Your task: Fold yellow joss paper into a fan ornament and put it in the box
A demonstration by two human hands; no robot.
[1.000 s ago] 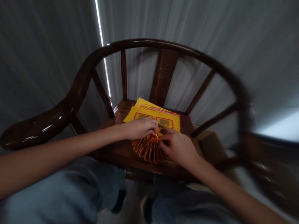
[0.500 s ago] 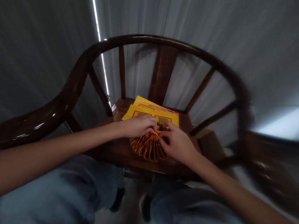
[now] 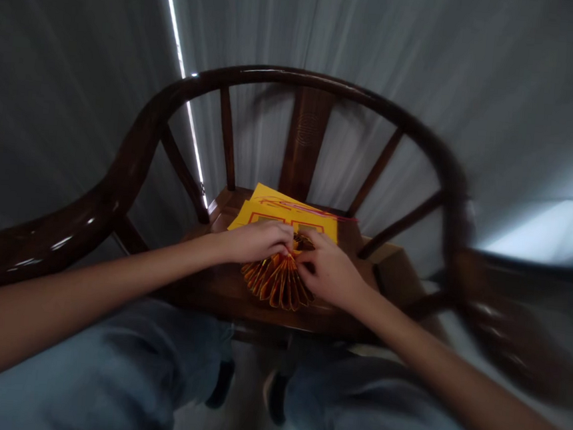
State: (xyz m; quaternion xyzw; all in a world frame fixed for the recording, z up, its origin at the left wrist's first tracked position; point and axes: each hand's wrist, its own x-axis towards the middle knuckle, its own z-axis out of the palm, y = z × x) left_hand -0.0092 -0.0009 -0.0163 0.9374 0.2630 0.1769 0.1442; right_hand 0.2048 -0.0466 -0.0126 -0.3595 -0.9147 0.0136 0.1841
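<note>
A pleated paper fan (image 3: pixel 280 285), gold and orange-red, spreads out over the front of the wooden chair seat (image 3: pixel 342 320). My left hand (image 3: pixel 261 241) pinches it at its gathered middle from the left. From the right, my right hand (image 3: pixel 329 265) has thumb and fingers closed on the same middle part. Some folds show between and behind my fingers; the exact pinch points are hidden. Just behind my hands lie yellow paper sheets (image 3: pixel 267 212) with red-framed gold squares. Thin red and pink strings (image 3: pixel 311 210) rest across the sheets.
The chair's dark curved armrest rail (image 3: pixel 298 77) surrounds the seat, with a carved back slat (image 3: pixel 306 136) and slim side posts. A cardboard box (image 3: pixel 402 272) stands beside the seat on the right. Grey corrugated walls rise behind. My knees are close to the seat's front edge.
The view has shifted slightly, so the chair sits a little further left. Both hands stay on the paper fan, and more of its folds show between them.
</note>
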